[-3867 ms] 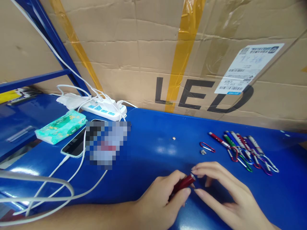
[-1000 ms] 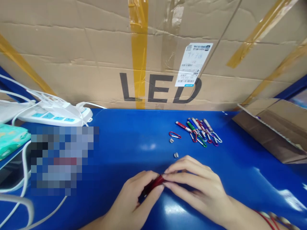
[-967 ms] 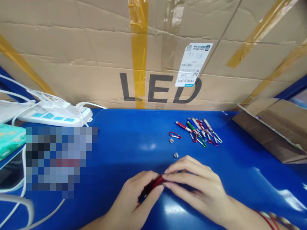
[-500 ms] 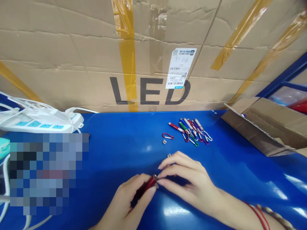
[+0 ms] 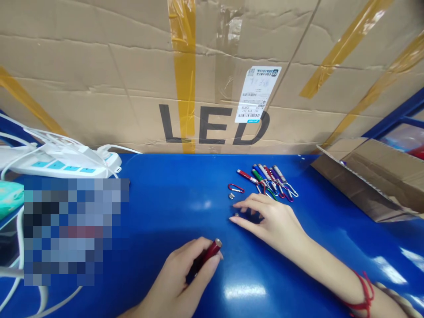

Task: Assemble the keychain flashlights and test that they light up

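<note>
My left hand (image 5: 185, 278) is closed around a small red flashlight (image 5: 208, 255), its silver tip pointing up and to the right. Farther out on the blue table, my right hand (image 5: 268, 218) rests with its fingers partly spread. Its fingertips reach a tiny silver button-like part (image 5: 236, 215), and nothing is gripped in them. Beyond it lie another small silver part (image 5: 231, 196) and a loose red carabiner clip (image 5: 235, 188). Several coloured keychain flashlights (image 5: 268, 178) with clips lie in a row behind.
A large cardboard box marked LED (image 5: 212, 79) walls off the back of the blue table (image 5: 165, 212). An open cardboard box (image 5: 371, 176) sits at the right. A white power strip with cables (image 5: 66, 161) lies at the left.
My right hand has let go of the flashlight's tip and moved forward to the small silver part on the table. My left hand still holds the red flashlight.
</note>
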